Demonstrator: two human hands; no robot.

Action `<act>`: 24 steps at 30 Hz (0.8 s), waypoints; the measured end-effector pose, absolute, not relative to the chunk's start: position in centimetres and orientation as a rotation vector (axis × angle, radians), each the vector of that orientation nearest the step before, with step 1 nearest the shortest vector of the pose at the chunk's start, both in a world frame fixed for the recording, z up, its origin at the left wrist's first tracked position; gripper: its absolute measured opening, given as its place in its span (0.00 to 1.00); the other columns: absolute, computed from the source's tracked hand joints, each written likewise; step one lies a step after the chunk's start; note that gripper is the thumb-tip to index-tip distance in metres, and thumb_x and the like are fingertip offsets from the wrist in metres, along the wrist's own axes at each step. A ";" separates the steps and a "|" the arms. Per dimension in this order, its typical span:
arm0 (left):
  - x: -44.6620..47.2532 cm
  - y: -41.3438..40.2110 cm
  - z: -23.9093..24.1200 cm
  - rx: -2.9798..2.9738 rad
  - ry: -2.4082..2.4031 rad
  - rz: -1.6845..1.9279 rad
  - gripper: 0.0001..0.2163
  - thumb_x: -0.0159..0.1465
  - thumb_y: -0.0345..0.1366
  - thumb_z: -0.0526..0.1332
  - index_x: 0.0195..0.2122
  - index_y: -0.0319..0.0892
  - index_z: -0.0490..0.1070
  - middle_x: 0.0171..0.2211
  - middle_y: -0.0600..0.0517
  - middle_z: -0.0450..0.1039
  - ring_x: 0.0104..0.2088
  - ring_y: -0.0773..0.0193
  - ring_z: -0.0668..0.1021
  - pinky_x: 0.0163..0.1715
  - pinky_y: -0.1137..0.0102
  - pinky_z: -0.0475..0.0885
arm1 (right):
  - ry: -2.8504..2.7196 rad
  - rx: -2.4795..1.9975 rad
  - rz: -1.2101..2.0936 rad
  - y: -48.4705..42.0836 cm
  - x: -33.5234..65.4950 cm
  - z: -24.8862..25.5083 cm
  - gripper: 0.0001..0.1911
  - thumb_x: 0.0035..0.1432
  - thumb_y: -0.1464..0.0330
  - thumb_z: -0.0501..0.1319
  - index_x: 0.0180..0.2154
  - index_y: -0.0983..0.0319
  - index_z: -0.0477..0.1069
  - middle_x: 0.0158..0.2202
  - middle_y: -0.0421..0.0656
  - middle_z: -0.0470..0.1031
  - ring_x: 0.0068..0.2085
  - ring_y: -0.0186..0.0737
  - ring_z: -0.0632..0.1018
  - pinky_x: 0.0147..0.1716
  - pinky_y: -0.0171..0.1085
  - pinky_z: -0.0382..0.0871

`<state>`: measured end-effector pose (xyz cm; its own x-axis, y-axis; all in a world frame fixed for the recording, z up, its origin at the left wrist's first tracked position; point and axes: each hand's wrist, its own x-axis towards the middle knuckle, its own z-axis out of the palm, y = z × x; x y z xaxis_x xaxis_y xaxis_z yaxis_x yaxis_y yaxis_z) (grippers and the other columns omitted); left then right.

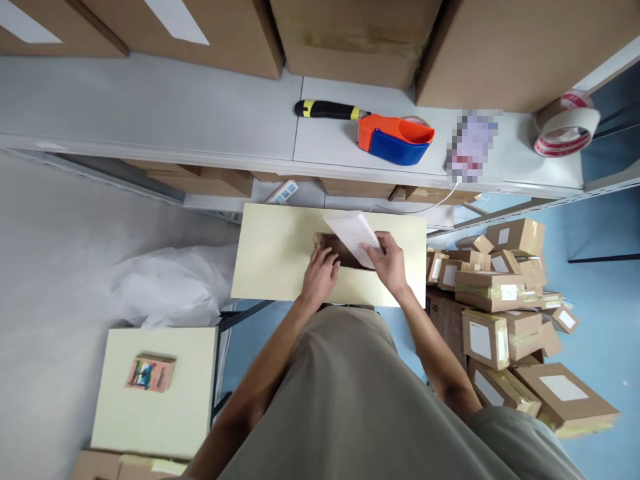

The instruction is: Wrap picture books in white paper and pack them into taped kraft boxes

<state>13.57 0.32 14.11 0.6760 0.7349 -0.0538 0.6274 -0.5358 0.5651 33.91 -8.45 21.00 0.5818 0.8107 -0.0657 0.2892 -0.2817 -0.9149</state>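
Observation:
A small open cardboard box (340, 248) sits on the narrow cream tabletop (273, 257) in front of me. My right hand (391, 265) grips a flat white packet (354, 233) by its right end, thumb on top. The packet is tilted over the box opening and covers part of it; its exact kind cannot be told. At the box's near left edge is my left hand (320, 275), fingers apart and touching the rim. It holds nothing that I can see.
On the shelf (200, 107) lie a tape dispenser (395, 137), tape rolls (567, 130) and a pixelated device (471, 145) with a white cable. Large cartons (355, 40) stand behind. Labelled boxes (483, 337) pile up at right. A small colourful pack (151, 372) rests on the left table.

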 end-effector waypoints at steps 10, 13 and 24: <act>11.7 -0.5 13.2 2.343 1.127 0.155 0.14 0.76 0.42 0.59 0.53 0.41 0.82 0.74 0.39 0.66 0.79 0.35 0.59 0.77 0.40 0.64 | -1.324 -1.978 0.805 -8.3 34.2 17.6 0.13 0.69 0.70 0.62 0.52 0.58 0.80 0.52 0.46 0.87 0.52 0.51 0.85 0.56 0.43 0.77; 11.4 -0.1 13.2 2.318 1.134 0.132 0.15 0.76 0.43 0.61 0.55 0.41 0.81 0.76 0.38 0.63 0.80 0.35 0.57 0.77 0.40 0.63 | -1.447 -2.086 0.859 -7.8 33.9 17.8 0.17 0.72 0.71 0.61 0.58 0.58 0.80 0.58 0.46 0.86 0.55 0.52 0.85 0.56 0.44 0.77; 10.4 0.8 12.7 2.297 1.072 0.116 0.13 0.71 0.43 0.68 0.53 0.42 0.80 0.78 0.39 0.60 0.80 0.35 0.59 0.76 0.40 0.63 | -1.635 -2.316 1.102 -5.2 30.5 15.5 0.19 0.74 0.73 0.61 0.61 0.56 0.81 0.55 0.53 0.86 0.56 0.56 0.86 0.56 0.47 0.77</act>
